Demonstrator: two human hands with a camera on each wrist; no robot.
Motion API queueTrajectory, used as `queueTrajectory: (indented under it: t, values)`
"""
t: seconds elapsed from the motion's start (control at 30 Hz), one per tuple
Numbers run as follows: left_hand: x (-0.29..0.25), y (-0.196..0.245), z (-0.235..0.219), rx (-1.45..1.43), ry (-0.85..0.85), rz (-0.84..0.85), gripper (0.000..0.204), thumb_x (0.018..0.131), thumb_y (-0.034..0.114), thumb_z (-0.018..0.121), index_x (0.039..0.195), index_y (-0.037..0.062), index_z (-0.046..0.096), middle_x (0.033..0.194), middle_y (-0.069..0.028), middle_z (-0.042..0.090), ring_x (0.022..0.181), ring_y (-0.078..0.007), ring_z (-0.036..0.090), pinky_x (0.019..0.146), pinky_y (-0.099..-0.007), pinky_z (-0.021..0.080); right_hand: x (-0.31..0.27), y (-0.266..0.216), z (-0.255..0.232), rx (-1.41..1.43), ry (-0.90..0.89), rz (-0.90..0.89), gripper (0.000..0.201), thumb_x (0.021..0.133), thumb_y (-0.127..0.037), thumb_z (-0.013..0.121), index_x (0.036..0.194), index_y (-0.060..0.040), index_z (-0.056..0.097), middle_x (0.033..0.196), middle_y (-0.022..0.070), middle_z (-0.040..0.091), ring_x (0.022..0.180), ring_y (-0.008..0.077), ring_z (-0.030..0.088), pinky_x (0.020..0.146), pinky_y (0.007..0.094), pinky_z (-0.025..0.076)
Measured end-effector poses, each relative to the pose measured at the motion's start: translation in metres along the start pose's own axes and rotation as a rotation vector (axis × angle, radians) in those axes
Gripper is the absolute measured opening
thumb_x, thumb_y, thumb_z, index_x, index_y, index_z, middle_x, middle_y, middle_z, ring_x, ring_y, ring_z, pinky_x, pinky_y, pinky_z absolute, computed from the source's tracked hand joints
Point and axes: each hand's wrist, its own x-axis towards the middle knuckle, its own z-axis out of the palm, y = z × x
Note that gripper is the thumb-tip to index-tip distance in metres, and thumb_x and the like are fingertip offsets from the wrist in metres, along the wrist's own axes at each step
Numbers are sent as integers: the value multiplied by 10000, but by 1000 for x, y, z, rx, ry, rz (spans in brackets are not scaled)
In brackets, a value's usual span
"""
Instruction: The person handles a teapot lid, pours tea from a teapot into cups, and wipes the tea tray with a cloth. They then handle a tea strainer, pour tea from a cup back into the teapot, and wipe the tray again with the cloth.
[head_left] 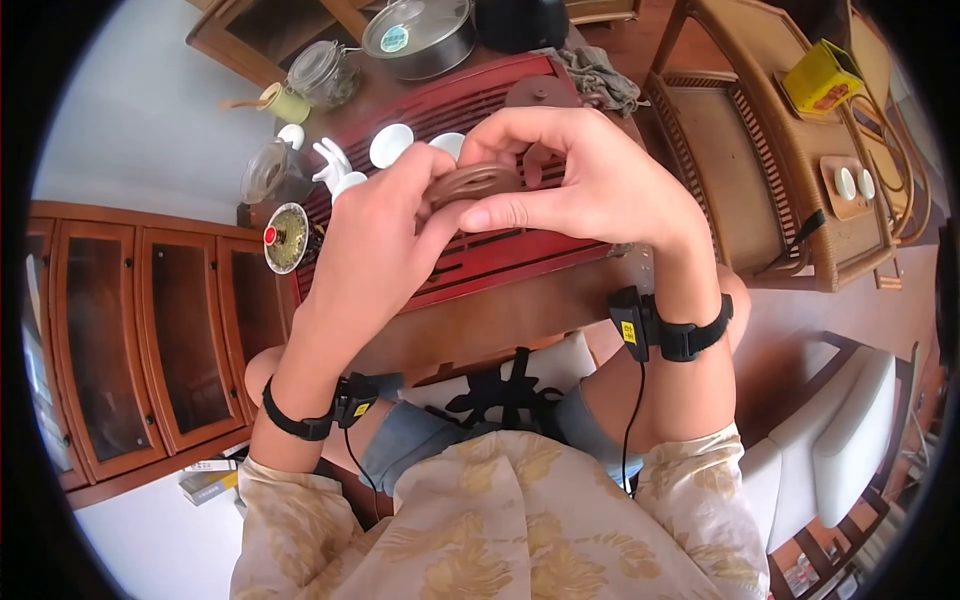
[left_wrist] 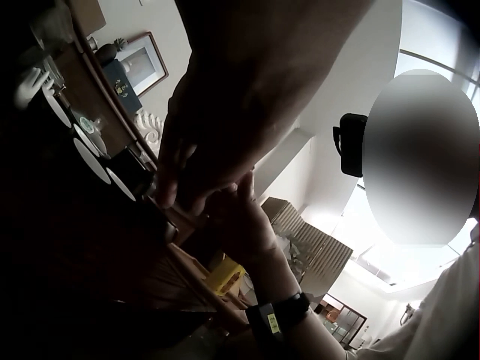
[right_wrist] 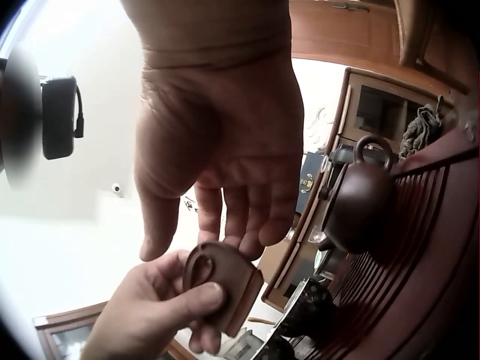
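A small brown clay vessel with an oval rim is held up over the red slatted tea tray. My left hand pinches it between thumb and fingers. In the right wrist view, the thumb lies on the side of this vessel, near a curled loop. My right hand arches around its other side. Its fingers hang loosely extended, tips right at the vessel's edge, and the thumb stands apart. The left wrist view is dark and the vessel is mostly hidden there.
On the tray are white cups, a brown teapot and a white hand-shaped ornament. A patterned bowl sits at the left edge. Behind stand glass jars, a lidded pot and a grey cloth.
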Motion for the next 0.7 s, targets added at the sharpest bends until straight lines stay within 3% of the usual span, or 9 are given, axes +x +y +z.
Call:
queueTrajectory:
  t: [0.2,0.23,0.33,0.4,0.47,0.53,0.63,0.7]
  values:
    - [-1,-3,-2,-203,23,-23,365,986,47,830,1273,40,605,980,-128,782,864,-244,787,767,-354,615,2,6,9,20,50,25,269,1002,-69,863,1252,-4,784,1062,37,795,945,92,720,873,285,608]
    - [-2,-5,-3,-236,24,-39,357,986,57,837,1270,37,621,1001,-115,793,880,-210,786,794,-328,614,3,5,10,-88,58,-20,245,959,-63,870,1184,8,804,1038,113,828,924,189,772,878,342,630]
    - [-7,-13,-11,-271,60,-59,360,963,59,873,1265,40,677,1021,-85,803,882,-136,765,804,-282,603,7,-6,15,-291,13,25,234,961,-62,862,1177,12,814,1015,117,814,948,228,801,890,335,632]
    - [-6,-12,-36,-228,90,-79,356,953,50,882,1260,43,701,1022,-72,806,886,-113,758,800,-270,598,9,-4,18,-258,44,2,212,973,-33,832,1183,-7,831,1023,114,804,918,248,793,855,348,634]
    - [-8,-14,-64,-205,229,-104,304,956,15,874,1227,32,735,1018,-18,802,900,-74,734,797,-227,569,10,-4,22,-207,66,-2,199,976,-18,820,1174,-14,838,1024,116,798,879,250,773,826,356,632]
    - [-14,-26,-90,-169,347,-36,266,981,-18,841,1227,8,741,1005,-11,787,901,-68,718,797,-215,550,14,-8,29,-290,29,-12,184,978,-11,812,1155,-34,853,1034,113,800,898,242,757,799,360,627]
    - [-31,-38,-113,-264,627,-69,206,1027,-34,792,1227,-31,742,971,-39,767,880,-75,687,804,-206,533,22,-13,51,-419,-41,-68,177,946,-30,839,1119,-60,864,1039,94,805,934,254,750,811,372,612]
    - [-45,-52,-137,-153,602,-27,179,1040,-19,782,1214,-35,742,973,-40,764,878,-78,684,805,-206,532,28,-15,76,-443,-72,-62,137,931,-50,844,1067,-66,856,996,82,787,900,290,731,806,405,600]
